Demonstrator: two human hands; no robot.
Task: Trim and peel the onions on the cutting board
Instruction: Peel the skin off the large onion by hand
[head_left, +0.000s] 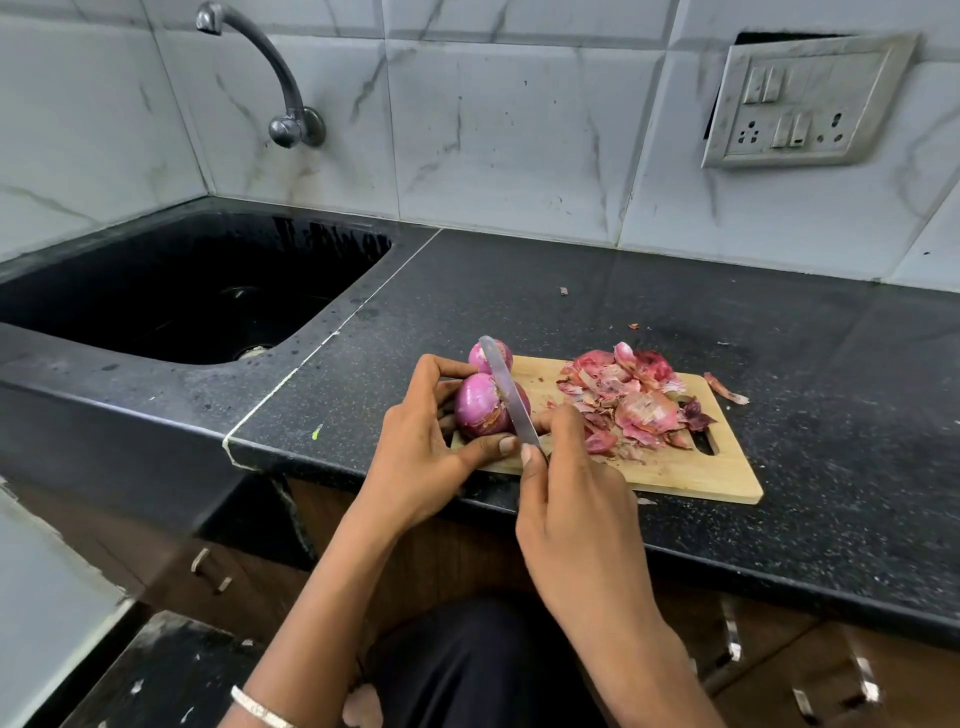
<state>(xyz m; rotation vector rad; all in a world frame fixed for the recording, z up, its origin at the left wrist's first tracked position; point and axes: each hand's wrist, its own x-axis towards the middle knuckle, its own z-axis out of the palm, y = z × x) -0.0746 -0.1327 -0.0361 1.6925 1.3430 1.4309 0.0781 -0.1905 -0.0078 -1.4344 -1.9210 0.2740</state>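
Gripping knife (506, 395) against unlabelled onion (480, 405)

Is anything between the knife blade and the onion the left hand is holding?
Nothing visible. The left hand grips the onion over the cutting board, and the knife in the right hand lies directly against it.

Head view: close, looking forward-down over counter (597, 291) edge.
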